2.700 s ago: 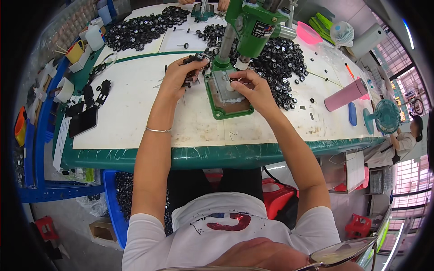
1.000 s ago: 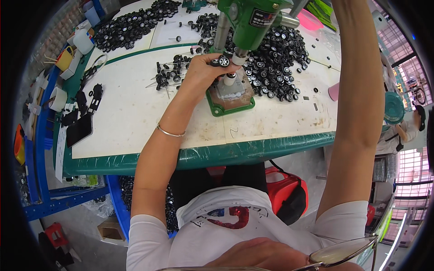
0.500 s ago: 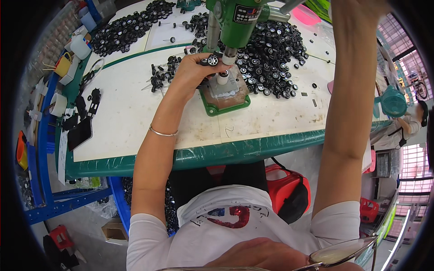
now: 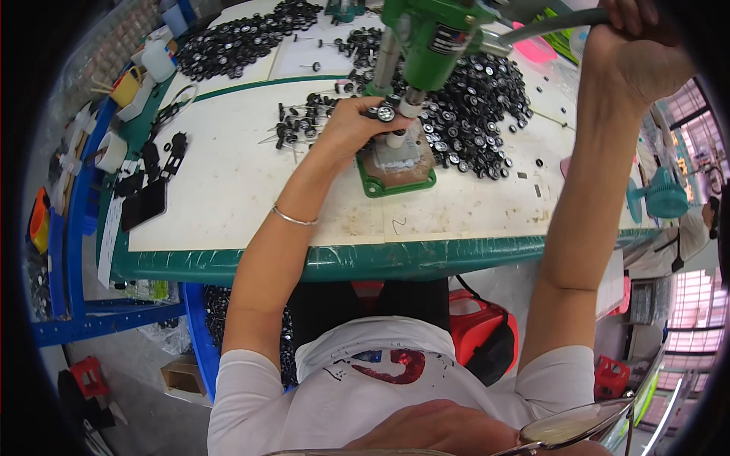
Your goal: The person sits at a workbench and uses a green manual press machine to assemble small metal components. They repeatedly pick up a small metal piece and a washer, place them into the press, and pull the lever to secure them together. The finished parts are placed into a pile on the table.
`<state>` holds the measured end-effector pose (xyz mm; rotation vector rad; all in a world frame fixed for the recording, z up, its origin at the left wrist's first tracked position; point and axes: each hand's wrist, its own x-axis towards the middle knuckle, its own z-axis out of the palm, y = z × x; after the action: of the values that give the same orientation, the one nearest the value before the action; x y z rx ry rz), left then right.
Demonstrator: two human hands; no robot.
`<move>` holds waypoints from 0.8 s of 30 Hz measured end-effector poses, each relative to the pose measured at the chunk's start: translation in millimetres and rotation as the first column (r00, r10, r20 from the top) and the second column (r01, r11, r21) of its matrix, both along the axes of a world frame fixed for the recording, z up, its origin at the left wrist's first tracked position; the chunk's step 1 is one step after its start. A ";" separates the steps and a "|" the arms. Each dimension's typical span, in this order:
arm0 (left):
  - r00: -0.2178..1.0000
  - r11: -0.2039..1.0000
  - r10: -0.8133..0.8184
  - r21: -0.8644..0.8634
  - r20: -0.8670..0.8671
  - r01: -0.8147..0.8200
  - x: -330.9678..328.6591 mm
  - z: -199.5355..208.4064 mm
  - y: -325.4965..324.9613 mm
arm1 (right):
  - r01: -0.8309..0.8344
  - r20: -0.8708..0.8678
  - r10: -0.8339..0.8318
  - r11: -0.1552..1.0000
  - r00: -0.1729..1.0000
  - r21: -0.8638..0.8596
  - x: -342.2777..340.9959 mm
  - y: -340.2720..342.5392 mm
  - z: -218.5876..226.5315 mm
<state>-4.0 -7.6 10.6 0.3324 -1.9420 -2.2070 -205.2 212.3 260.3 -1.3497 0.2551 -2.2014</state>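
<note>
My left hand [image 4: 351, 129] is closed at the green press [image 4: 433, 45], its thumb and fingers pinching a small black toy wheel [image 4: 385, 113] with a silver hub. The fingertips are between the press's ram [image 4: 412, 104] and the white post [image 4: 395, 138] on its base plate; whether another wheel sits under the ram cannot be made out. My right hand [image 4: 646, 57], raised at the upper right, has its fingers wrapped round the end of the grey press lever [image 4: 559, 24]. A metal bangle [image 4: 295, 216] circles my left wrist.
A large heap of black wheels [image 4: 475, 114] lies right of the press, another heap [image 4: 236, 45] at the far left. Wheels on thin axles [image 4: 300, 125] lie left of the press. A phone [image 4: 144, 205] rests near the left edge; a teal fan [image 4: 665, 194] stands at the right.
My right hand has come lower into view, with the lever lowered and more of it showing. The whole view has shifted slightly. My left hand stays at the press with the wheel.
</note>
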 end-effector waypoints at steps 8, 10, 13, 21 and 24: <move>0.997 0.947 0.022 0.321 -0.079 0.005 1.4 -7.6 -3.1 | 0.522 -0.220 -0.474 0.770 0.853 0.367 -63.2 -96.8 23.7; 0.990 0.913 0.029 0.407 -0.138 0.030 0.5 -11.7 -17.0 | 0.665 -0.319 -0.584 0.646 0.747 0.375 -58.1 -124.0 9.1; 0.980 0.856 0.105 0.517 -0.171 -0.001 2.9 -6.3 -30.1 | 0.725 -0.393 -0.609 0.584 0.689 0.366 -45.3 -134.9 -4.8; 0.977 0.863 0.108 0.505 -0.182 -0.001 25.9 -0.7 -43.3 | 0.966 -0.729 -0.640 0.090 0.243 0.243 -29.7 -71.8 -78.0; 0.996 0.975 -0.039 0.217 -0.078 0.055 86.0 2.1 -50.2 | 0.943 -0.856 -0.429 -0.025 0.291 0.333 12.8 -36.1 -115.5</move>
<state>82.0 -57.8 12.7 0.2337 -1.6891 -2.4334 -192.4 176.3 144.8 -1.1720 2.5609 -1.5875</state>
